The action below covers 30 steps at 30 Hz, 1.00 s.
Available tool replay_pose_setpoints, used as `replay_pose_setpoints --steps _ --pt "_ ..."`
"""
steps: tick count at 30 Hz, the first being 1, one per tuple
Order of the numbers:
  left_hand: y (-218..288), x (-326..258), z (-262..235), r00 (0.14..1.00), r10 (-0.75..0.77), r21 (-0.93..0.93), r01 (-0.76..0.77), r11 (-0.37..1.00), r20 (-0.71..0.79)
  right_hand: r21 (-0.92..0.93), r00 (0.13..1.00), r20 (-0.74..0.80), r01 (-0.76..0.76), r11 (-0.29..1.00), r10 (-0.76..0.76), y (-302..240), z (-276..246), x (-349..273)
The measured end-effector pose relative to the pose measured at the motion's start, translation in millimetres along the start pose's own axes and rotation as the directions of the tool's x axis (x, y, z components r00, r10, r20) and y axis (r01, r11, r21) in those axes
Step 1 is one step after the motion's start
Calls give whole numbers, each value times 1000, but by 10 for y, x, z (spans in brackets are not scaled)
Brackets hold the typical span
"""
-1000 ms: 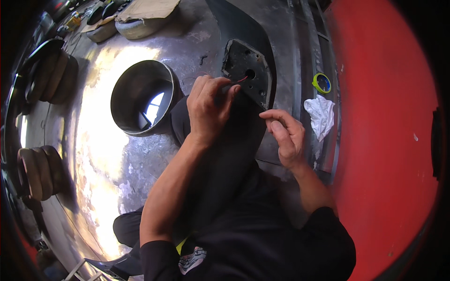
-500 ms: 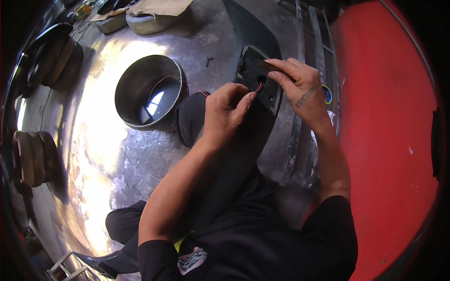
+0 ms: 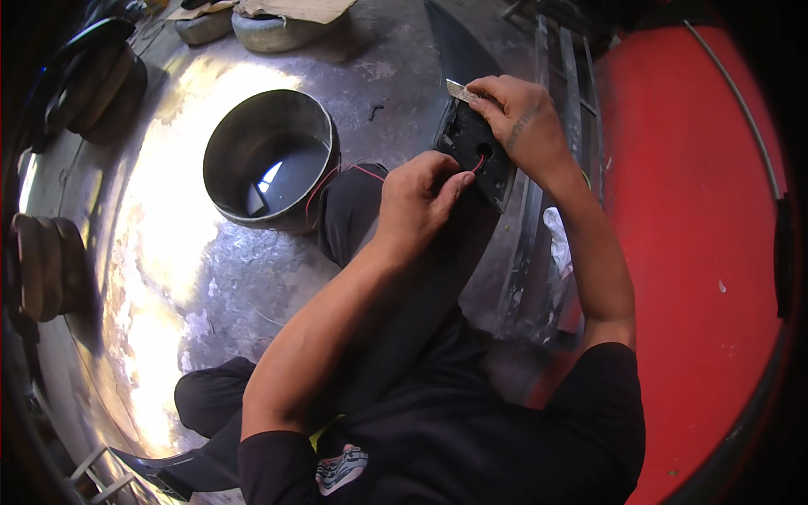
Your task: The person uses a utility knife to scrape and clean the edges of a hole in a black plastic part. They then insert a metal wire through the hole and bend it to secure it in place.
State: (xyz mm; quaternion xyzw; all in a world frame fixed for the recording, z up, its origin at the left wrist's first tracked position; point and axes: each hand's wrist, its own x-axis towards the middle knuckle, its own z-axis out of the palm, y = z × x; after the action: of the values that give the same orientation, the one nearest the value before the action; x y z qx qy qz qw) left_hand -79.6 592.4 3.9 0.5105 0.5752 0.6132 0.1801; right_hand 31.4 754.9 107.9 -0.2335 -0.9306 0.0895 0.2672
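Note:
A long dark panel (image 3: 461,38), seemingly a plastic bumper, lies across my legs with its far end pointing away. Set into it is a black plate (image 3: 465,135) with a round hole, from which a thin red wire (image 3: 481,162) comes out. My left hand (image 3: 412,202) pinches that wire between thumb and fingers just beside the hole; more of it trails left over my knee. Between the thumb and fingers of my right hand (image 3: 528,126) is a small flat metal blade (image 3: 460,91), held at the plate's far edge.
A round dark tub (image 3: 220,156) with liquid in it stands left of my knee. Stacked tyres (image 3: 52,268) line the left side, and a cardboard-covered tyre (image 3: 269,35) sits at the back. A metal frame (image 3: 526,244) and a large red panel (image 3: 690,210) are on the right.
My right hand has moved up and away with the blade, from near the hole to the plate's far edge. My left hand keeps hold of the wire, shifted slightly right.

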Motion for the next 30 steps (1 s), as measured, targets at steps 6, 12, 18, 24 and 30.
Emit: replay_pose_setpoints --steps 6,12,18,24,30 --pt "-28 2 0 998 24 -19 -25 1000 -53 -120 997 -16 76 990 -79 -35 -36 -46" --pt "-34 -1 -12 997 -25 -9 25 1000 -74 16 978 64 -201 979 200 -47 -111 125" --pt "-29 25 -5 991 -11 -81 0 997 -135 122 959 107 -273 954 261 -27 30 61" --pt "-39 20 10 989 -35 -100 20 995 -145 100 986 78 -155 983 148 -77 96 -5" --pt "-11 -19 -15 995 -65 13 66 998 -80 -65 998 -13 -66 996 66 -28 97 -34"
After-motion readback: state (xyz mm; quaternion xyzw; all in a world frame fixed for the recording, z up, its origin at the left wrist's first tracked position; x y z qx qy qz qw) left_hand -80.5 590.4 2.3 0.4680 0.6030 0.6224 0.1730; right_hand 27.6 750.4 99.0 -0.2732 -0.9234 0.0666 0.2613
